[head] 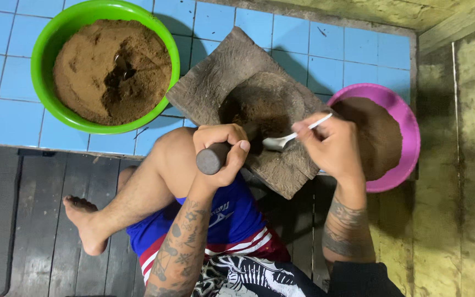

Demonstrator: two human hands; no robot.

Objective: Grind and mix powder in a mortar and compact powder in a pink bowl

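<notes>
View from the head camera, looking down on a person seated on a dark plank floor [39, 220] at the edge of blue tiles [6, 60]. The left hand [222, 151] is clenched around a dark stone pestle [211, 159], whose blunt end points toward the viewer. The right hand [331, 144] pinches the handle of a metal spoon [281, 141], its bowl lying at the near rim of a rough stone mortar [248, 104]. The mortar rests tilted between the knees, its hollow dusted with brown powder.

To the left, well apart from the mortar, stands a green bowl [45, 49] heaped with the same brown powder [94, 71]. To the right, just beside the mortar, a pink bowl [408, 132] holds a smaller heap.

Handling, as a judgement: the pestle appears heavy, stiff and unlikely to slip, best held in a full fist about its middle. The spoon is light and rigid, best held near the handle's end. The powder is loose and easily spilled, and the plastic bowls are light and liable to slide on tile.
</notes>
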